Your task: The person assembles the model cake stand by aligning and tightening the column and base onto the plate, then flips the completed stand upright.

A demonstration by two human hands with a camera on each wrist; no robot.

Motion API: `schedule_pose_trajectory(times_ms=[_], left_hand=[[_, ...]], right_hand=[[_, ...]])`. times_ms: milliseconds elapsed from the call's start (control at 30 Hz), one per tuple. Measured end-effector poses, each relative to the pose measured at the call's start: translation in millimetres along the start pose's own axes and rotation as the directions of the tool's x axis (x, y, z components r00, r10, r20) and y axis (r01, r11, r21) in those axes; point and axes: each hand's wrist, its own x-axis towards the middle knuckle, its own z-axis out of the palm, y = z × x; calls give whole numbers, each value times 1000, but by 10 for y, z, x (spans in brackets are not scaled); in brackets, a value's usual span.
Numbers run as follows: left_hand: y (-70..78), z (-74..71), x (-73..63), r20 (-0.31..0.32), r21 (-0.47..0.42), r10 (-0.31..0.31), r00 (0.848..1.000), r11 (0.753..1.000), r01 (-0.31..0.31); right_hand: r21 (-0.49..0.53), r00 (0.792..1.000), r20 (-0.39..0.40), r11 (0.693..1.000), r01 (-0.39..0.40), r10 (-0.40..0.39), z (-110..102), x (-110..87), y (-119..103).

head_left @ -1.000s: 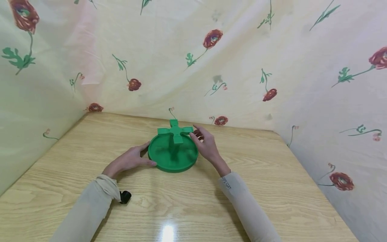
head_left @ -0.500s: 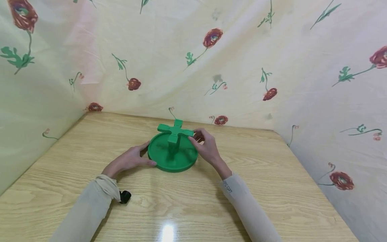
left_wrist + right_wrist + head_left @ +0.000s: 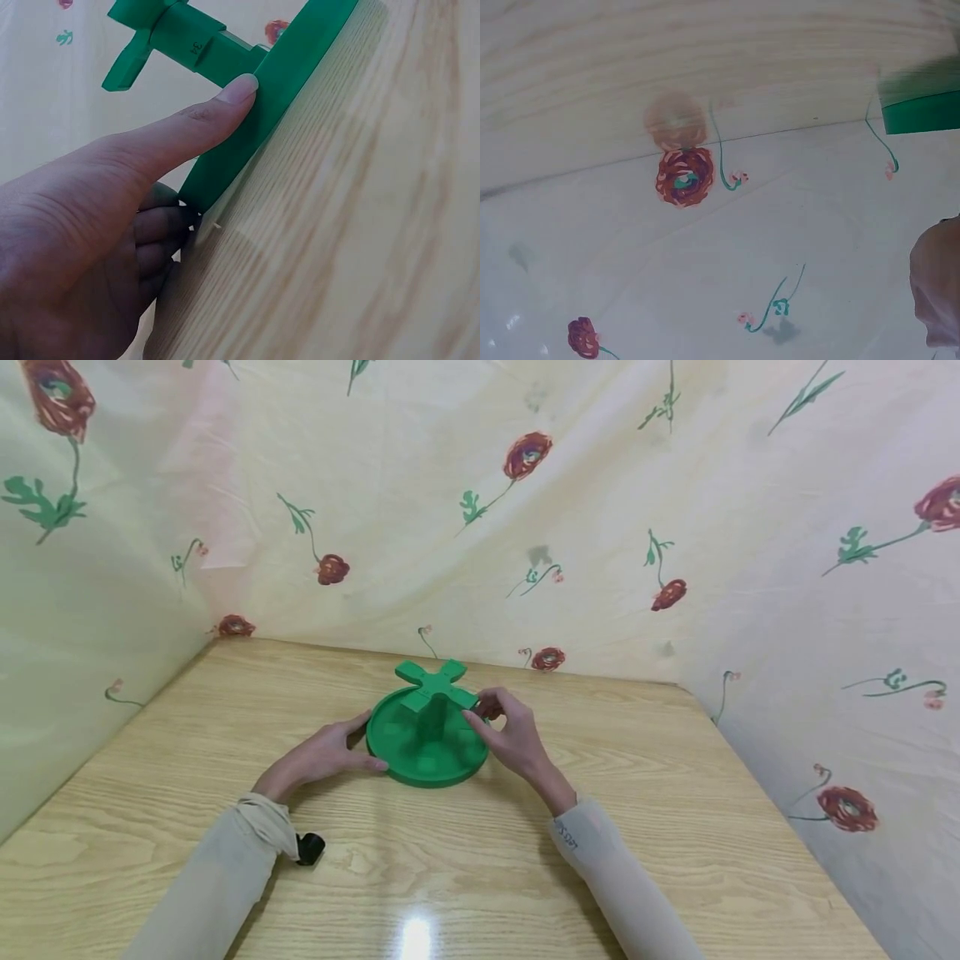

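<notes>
1. Position: I read the green dish as flat on the table, about midway between the side edges and toward the far edge.
2. Left grip: the left hand grasps the dish's left rim, thumb on the outer wall, fingers round the side.
3. Right grip: the right hand has its thumb and curled fingers about one arm end of the green cross. I cannot tell how firmly; the right wrist view leaves this contact out.
4. Done, by my judgement: the green post stands upright in the dish and carries the cross, so these parts appear assembled.
5. Left, by my judgement: alignment of the cross. Its final angle I cannot determine.
6. Surroundings: a flowered cloth rises behind the far edge and along both sides. A black object sits at the left cuff, well apart from the dish.
7. Obstruction: the cross overhangs the dish and hides the post's top from my head view.
</notes>
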Motion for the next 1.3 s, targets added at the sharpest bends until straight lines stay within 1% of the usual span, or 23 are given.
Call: schedule_pose_trajectory(times_ms=[133,333,500,733,800,900,1000,1100,1200,1300], left_hand=[[7,3,-1,-7,15,6,1000,1000,-6],[4,5,-2,-11,19,6,1000,1000,-6],[4,4,-7,-14,17,4,1000,1000,-4],[4,7,-13,-13,-5,6,1000,1000,-6],[0,8,-11,-13,-5,6,1000,1000,-6],[-2,8,-8,-12,-4,5,1000,1000,-5],[2,9,-8,-12,3,4,1000,1000,-4],[4,11,-5,-11,8,7,1000,1000,-6],[5,9,-1,-11,11,7,1000,1000,-7],[1,11,5,-10,7,5,1000,1000,-5]], right_hand=[[-15,998,7,998,61,-61,25,-17,-3],[-49,992,2,991,123,-123,51,-20,-19],[-77,986,-7,983,166,-167,69,-19,-37],[-124,975,20,967,224,-223,94,-26,-63],[-120,971,12,963,240,-240,97,-26,-61],[-109,968,-24,963,245,-249,91,-12,-54],[-99,975,-70,974,206,-213,78,19,-27],[-82,989,-87,990,111,-119,60,54,21],[-75,998,-55,997,0,-4,38,87,70],[-59,995,2,993,-101,101,10,119,101]])
